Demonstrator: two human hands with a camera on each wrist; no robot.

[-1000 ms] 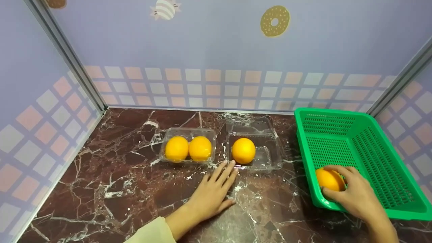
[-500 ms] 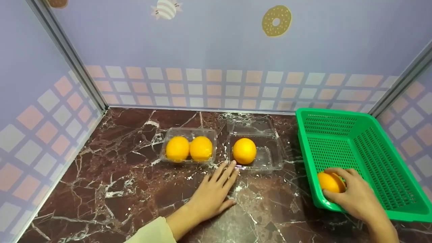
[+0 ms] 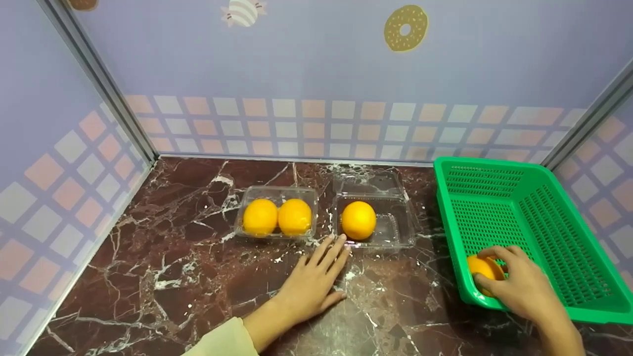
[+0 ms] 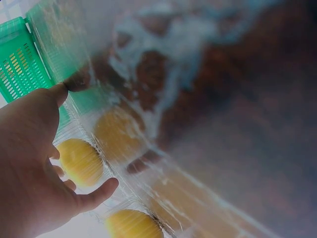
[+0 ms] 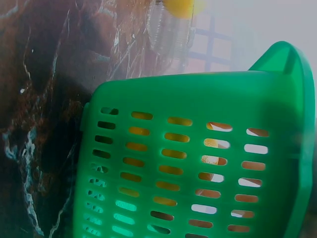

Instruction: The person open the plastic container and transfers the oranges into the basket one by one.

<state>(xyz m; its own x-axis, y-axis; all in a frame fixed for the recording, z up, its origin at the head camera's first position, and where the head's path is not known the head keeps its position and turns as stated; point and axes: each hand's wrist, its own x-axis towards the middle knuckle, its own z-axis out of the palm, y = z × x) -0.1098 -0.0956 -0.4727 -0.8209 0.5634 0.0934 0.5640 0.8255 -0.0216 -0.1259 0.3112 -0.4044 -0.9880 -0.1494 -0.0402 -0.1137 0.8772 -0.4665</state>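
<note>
My right hand [image 3: 525, 283] reaches into the green plastic basket [image 3: 586, 237] and grips an orange [image 3: 484, 268] near its front left corner, fingers and thumb curled round it. In the right wrist view the basket wall [image 5: 163, 94] hides most of that hand. My left hand [image 3: 307, 284] lies on the table with fingers spread, its fingertips at the front edge of a clear plastic clamshell box [image 3: 395, 232]. That box's lid [image 3: 368, 184] is folded back, and one orange [image 3: 358, 220] sits in its left half. The left hand [image 4: 29, 163] also shows in the left wrist view.
Left of the lidded-back box, a second clear box [image 3: 277, 193] holds two oranges [image 3: 260, 217] side by side. Dark red marbled stone forms the tabletop [image 3: 163, 277]. Patterned panels [image 3: 306, 59] enclose the back and both sides.
My right hand has lowered the orange slightly inside the basket, a little away from the left rim. The left hand and both boxes have stayed put.
</note>
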